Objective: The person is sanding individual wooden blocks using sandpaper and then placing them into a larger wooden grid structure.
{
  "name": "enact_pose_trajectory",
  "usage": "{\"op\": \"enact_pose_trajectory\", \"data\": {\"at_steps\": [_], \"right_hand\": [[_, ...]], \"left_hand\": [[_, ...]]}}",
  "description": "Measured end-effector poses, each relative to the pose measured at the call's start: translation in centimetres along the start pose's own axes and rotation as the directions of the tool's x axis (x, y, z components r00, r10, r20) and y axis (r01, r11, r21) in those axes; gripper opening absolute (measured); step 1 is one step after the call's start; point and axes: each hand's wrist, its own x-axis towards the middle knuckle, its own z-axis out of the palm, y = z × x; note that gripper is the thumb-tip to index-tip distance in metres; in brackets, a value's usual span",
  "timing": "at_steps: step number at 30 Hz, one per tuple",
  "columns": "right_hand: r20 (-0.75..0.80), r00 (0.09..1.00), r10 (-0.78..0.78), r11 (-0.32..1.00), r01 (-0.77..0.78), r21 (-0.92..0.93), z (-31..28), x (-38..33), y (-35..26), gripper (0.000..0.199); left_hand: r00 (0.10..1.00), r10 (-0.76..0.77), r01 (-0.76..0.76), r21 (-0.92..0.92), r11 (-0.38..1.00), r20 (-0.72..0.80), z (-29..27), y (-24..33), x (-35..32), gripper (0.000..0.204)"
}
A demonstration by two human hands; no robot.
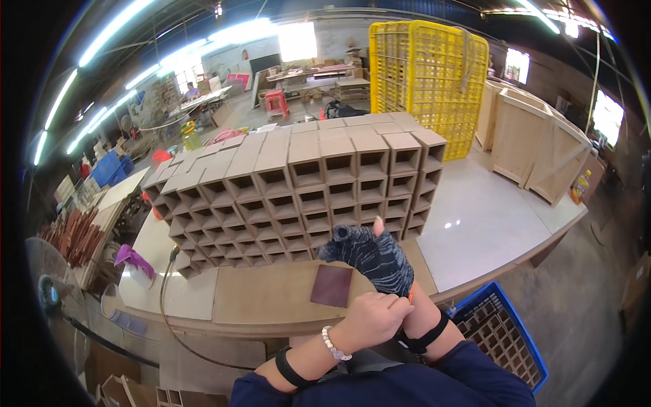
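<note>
Pale bench (481, 234), strip lights (115, 30) overhead; left hand (375, 316) pinching glove (395, 273); right hand (369, 252) grip unclear.

Bare left hand (377, 316) at lower centre, fingers (399, 306) closed on the glove cuff (411, 292) at the right wrist, gloved right hand (375, 256) just above, thumb (378, 226) upright, forearms (308, 359) slanting in from the lower edge.

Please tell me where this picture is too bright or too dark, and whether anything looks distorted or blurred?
In the head view, the ceiling tubes and back window are blown out white; the white tabletop has small glare spots; the stacked boxes are dark inside; edges bow near the black rim; left hand and right hand show no clear blur.
</note>
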Motion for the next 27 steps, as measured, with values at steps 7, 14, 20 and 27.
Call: {"op": "enact_pose_trajectory", "data": {"at_steps": [7,14,20,27], "right_hand": [[0.070,0.998,0.008,0.995,-0.015,0.098,1.0,0.8,0.9,0.066],[0.171,0.980,-0.105,0.983,0.077,0.164,2.9,2.5,2.2,0.061],[0.321,0.933,-0.161,0.980,0.111,0.167,-1.7,2.5,2.9,0.052],[0.167,0.980,-0.111,0.985,0.086,0.148,4.1,1.7,2.4,0.056]], "left_hand": [[0.983,-0.182,0.181,-0.048,0.982,-0.037,-1.1,-1.2,-2.0,0.022],[0.982,-0.189,0.186,-0.185,0.965,0.000,-1.2,0.1,-2.2,0.023],[0.975,-0.220,0.215,-0.273,0.938,0.011,-1.1,0.0,-2.4,0.023],[0.961,-0.268,0.274,-0.287,0.918,0.059,-0.8,0.3,-3.1,0.024]]}}
